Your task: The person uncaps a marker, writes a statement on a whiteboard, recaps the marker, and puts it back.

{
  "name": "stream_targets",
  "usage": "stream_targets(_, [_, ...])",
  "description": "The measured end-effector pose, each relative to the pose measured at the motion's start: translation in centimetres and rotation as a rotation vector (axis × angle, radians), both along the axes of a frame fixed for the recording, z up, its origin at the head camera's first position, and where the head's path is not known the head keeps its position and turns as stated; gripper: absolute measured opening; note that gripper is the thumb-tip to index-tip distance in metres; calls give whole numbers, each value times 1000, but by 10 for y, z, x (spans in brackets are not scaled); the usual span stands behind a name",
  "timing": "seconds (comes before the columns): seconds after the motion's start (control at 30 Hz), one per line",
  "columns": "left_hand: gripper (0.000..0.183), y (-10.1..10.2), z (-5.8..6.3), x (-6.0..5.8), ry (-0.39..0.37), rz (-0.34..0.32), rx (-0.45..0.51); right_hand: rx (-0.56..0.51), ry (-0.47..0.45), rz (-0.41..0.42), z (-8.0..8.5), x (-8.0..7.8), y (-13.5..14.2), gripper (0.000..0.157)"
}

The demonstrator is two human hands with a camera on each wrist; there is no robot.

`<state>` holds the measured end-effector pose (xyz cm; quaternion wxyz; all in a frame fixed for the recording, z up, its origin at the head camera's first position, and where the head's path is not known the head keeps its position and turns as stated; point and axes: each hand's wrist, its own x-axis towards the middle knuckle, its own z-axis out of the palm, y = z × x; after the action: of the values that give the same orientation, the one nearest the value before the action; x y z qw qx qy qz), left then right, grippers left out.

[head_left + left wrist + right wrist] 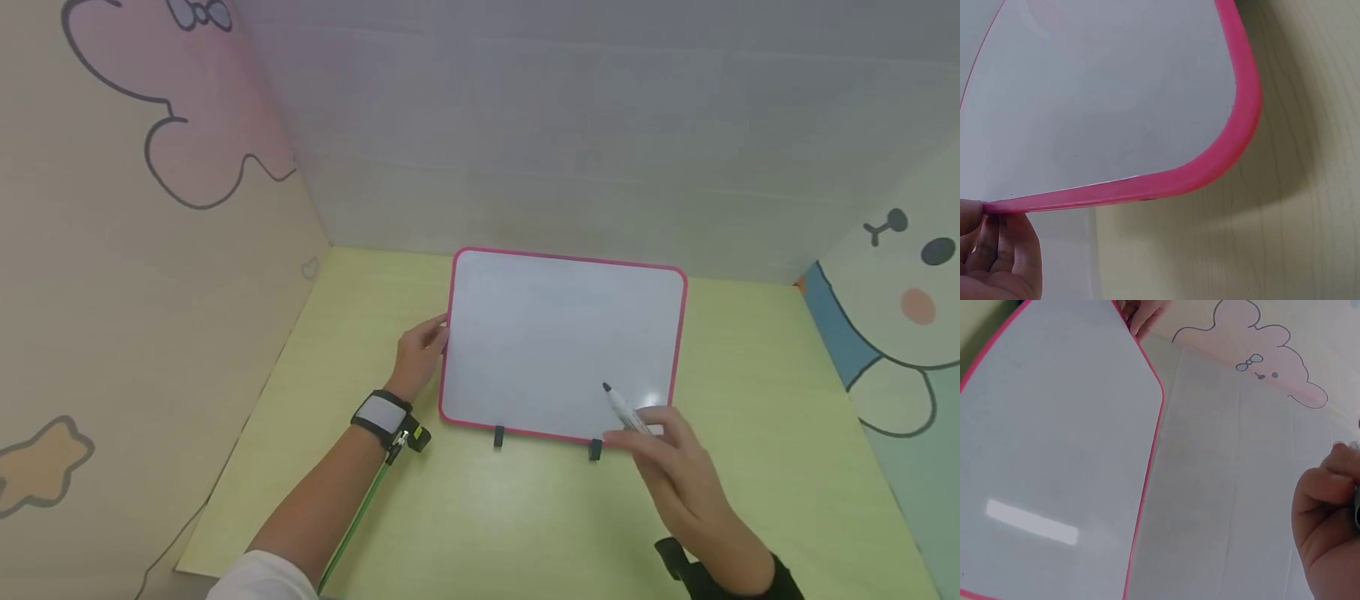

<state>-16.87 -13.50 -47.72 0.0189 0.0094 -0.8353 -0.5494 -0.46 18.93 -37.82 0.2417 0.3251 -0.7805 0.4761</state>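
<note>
A whiteboard (555, 333) with a pink rim stands tilted back on the table, its surface blank. At its left edge my left hand (416, 358) grips the rim; the left wrist view shows the thumb in front and fingers (1025, 247) behind the pink frame (1147, 185). My right hand (686, 475) holds a white marker (624, 410) before the board's lower right corner, dark tip pointing up and left. In the right wrist view, the right hand (1325, 519) has curled fingers, and the marker is mostly out of frame.
Two small black feet (498, 437) jut from the board's bottom edge onto the pale yellow table (465, 508). A white wall (570, 142) rises behind; cartoon-printed panels (150, 275) flank both sides. A green cable (356, 525) runs from the left wrist strap (382, 414).
</note>
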Motion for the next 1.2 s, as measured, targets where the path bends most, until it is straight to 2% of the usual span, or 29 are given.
stream_targets(0.07, [35,0,-1,0,3,4,5,-17,-8,81,0,-5,-7,29])
stream_targets(0.1, [35,0,-2,0,5,6,-1,-39,-18,138,0,-8,-10,37])
stream_targets(0.2, [34,0,-3,-1,12,10,-16,-85,-42,293,-1,-15,-19,73])
stream_targets(0.27, [35,0,-3,-1,16,8,-31,-91,-61,329,-1,-19,-24,85])
stream_targets(0.33, [35,1,-3,-1,23,5,-37,-104,-50,299,-1,-25,-31,81])
stream_targets(0.47, [34,-1,-4,-1,32,6,-41,-153,-17,121,-3,-36,-44,42])
stream_targets(0.53, [34,-1,-6,-2,30,7,-38,-199,-79,64,-3,-40,-51,25])
stream_targets(0.57, [34,-2,-6,-2,28,6,-39,-233,-121,61,-4,-42,-54,21])
stream_targets(0.7, [34,-2,-7,-2,22,5,-34,-394,-391,63,-9,-52,-70,23])
stream_targets(0.8, [34,1,-7,-2,15,15,-33,-487,-493,35,-17,-64,-79,17])
stream_targets(0.9, [34,4,-7,-1,6,21,-34,-513,-510,-7,-28,-77,-87,17])
stream_targets(1.07, [33,10,-7,0,7,23,-22,-417,-534,-76,-41,-94,-97,15])
stream_targets(1.2, [33,14,-8,1,14,20,-27,-383,-593,-99,-42,-100,-104,15])
